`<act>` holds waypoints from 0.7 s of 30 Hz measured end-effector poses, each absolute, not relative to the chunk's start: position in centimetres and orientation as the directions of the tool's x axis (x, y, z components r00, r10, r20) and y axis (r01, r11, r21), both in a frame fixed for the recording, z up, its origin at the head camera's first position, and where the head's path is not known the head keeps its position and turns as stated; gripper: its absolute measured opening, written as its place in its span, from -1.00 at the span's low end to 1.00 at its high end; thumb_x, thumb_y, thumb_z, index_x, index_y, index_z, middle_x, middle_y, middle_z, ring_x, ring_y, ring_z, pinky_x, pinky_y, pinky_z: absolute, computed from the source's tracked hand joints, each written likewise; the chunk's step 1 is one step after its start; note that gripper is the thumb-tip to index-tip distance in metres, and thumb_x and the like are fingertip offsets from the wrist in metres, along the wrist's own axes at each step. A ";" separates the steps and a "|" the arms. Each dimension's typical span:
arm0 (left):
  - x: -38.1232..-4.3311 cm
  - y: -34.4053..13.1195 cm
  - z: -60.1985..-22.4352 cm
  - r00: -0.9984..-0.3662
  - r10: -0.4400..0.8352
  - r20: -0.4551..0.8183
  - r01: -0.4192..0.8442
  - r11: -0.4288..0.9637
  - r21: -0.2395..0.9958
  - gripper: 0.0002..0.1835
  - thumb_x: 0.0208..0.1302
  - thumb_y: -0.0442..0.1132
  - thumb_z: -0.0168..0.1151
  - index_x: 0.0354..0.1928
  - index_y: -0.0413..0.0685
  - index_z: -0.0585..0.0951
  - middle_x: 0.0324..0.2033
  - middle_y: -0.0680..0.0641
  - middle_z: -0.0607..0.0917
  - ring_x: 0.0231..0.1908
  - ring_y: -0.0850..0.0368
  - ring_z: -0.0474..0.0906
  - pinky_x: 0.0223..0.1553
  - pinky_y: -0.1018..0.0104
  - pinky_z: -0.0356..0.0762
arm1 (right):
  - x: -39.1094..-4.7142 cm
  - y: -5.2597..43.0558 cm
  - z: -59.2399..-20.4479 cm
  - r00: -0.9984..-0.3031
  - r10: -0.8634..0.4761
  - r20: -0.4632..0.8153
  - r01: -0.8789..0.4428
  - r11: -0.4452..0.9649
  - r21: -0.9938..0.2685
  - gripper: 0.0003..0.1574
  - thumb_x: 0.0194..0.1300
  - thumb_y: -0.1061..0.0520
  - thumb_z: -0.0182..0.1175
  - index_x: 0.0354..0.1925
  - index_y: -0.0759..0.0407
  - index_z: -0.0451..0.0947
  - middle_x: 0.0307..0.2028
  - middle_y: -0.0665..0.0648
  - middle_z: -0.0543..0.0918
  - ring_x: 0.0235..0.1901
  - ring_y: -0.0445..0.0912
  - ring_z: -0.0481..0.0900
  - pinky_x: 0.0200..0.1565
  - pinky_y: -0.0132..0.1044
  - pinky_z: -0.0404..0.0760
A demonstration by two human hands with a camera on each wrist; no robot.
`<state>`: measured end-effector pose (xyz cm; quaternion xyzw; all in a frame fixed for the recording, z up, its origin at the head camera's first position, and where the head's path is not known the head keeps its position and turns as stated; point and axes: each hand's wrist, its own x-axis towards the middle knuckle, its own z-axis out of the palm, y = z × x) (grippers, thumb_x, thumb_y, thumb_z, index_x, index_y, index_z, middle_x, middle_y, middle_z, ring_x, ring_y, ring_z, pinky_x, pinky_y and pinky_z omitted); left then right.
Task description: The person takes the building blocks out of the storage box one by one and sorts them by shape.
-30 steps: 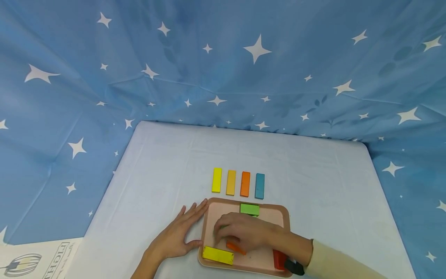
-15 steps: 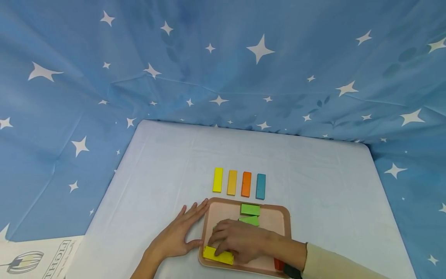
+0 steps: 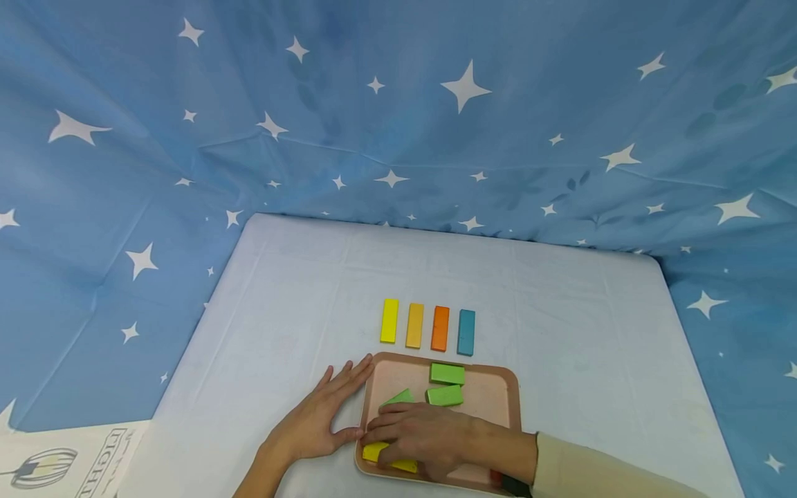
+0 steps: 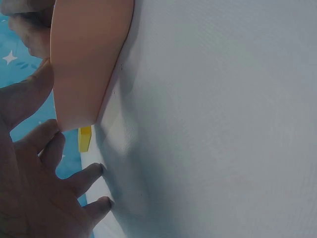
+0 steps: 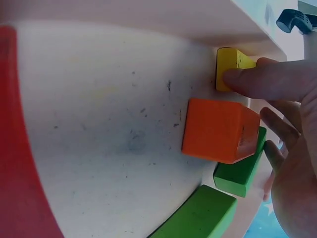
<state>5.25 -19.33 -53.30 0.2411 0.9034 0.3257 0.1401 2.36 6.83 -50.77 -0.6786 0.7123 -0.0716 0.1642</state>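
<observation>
My right hand (image 3: 429, 432) is down inside the pinkish tray (image 3: 512, 394), pinching a yellow block (image 3: 371, 452) near the tray's near left corner. In the right wrist view the thumb lies on that yellow block (image 5: 227, 62), while an orange block (image 5: 213, 129) and a green block (image 5: 240, 171) lie beside it under the hand. My left hand (image 3: 311, 425) rests at the tray's left side with fingers spread, thumb and a fingertip touching the tray wall (image 4: 89, 59). Two green blocks, one nearer (image 3: 445, 395) and one farther (image 3: 447, 374), lie toward the tray's far side.
Beyond the tray stand a yellow block (image 3: 389, 321), a light orange block (image 3: 414, 325), an orange block (image 3: 439, 328) and a blue block (image 3: 465, 333) in a row on the white table (image 3: 560, 332). A red block (image 5: 25, 148) lies at the tray's right end.
My right hand has moved from the tray's middle toward the near left and taken hold of the yellow block, uncovering green blocks behind it. My left hand stays at the tray's side.
</observation>
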 end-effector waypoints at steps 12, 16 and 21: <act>5.2 -19.5 -53.4 -0.840 0.538 -0.070 0.365 0.656 0.661 0.12 0.20 0.09 0.51 0.69 0.23 0.04 0.67 0.22 -0.03 0.61 -0.15 0.10 0.57 -0.40 0.00 | 2.7 6.3 -50.9 -0.025 -0.988 -0.151 -0.966 0.063 -0.250 -0.08 0.02 -0.13 0.65 0.33 -0.40 0.50 0.48 -0.22 0.39 0.43 -0.26 0.34 0.55 -0.35 0.23; 5.2 -19.6 -53.5 -0.838 0.543 -0.058 0.377 0.652 0.658 0.12 0.21 0.09 0.50 0.69 0.23 0.04 0.68 0.20 -0.02 0.60 -0.15 0.11 0.56 -0.41 0.01 | 2.9 6.1 -50.9 -0.022 -0.983 -0.184 -0.978 0.059 -0.199 -0.05 0.05 -0.16 0.63 0.37 -0.43 0.45 0.47 -0.22 0.38 0.40 -0.26 0.34 0.53 -0.40 0.23; 5.3 -19.6 -53.6 -0.836 0.546 -0.050 0.386 0.651 0.654 0.11 0.22 0.11 0.48 0.69 0.23 0.03 0.68 0.19 -0.01 0.60 -0.15 0.11 0.55 -0.41 0.02 | 3.1 5.9 -50.8 -0.022 -0.976 -0.214 -0.985 0.058 -0.160 -0.01 0.02 -0.19 0.64 0.38 -0.47 0.42 0.46 -0.23 0.38 0.37 -0.26 0.35 0.51 -0.40 0.25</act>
